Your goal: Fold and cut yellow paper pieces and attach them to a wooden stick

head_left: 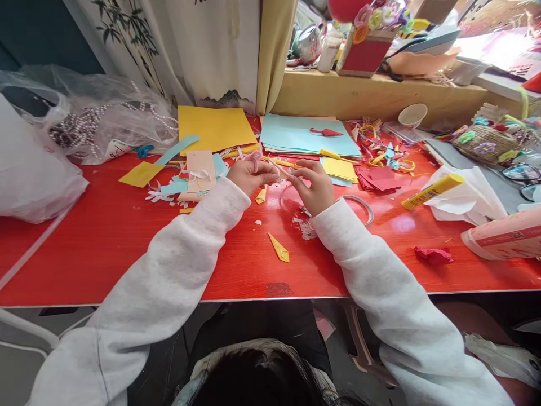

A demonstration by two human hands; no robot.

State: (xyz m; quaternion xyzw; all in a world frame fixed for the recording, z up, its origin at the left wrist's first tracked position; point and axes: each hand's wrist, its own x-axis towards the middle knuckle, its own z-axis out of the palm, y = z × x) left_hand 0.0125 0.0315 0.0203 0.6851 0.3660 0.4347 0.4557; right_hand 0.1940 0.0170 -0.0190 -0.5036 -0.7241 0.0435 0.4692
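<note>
Both hands meet over the red table [245, 265], close to its middle. My left hand [249, 176] is closed in a pinch, with a small pink curled piece [255, 156] at its fingers. In my right hand [313, 185] the fingertips close on a thin pale pink paper strip [279, 169], which reaches toward the left fingertips. Below the hands lie a folded yellow paper piece [279, 248] and a smaller yellow one [261, 195]. A pale ring of tape [363, 207] rests beside the right wrist.
Yellow sheets [215, 128] and light blue sheets [306, 135] lie behind the hands. Paper scraps [167, 189] are at the left, red squares [377, 177] at the right. Farther right are a yellow glue stick [433, 191], white tissue [469, 194] and a pink bottle [505, 234]. Plastic bags [34, 158] stand left.
</note>
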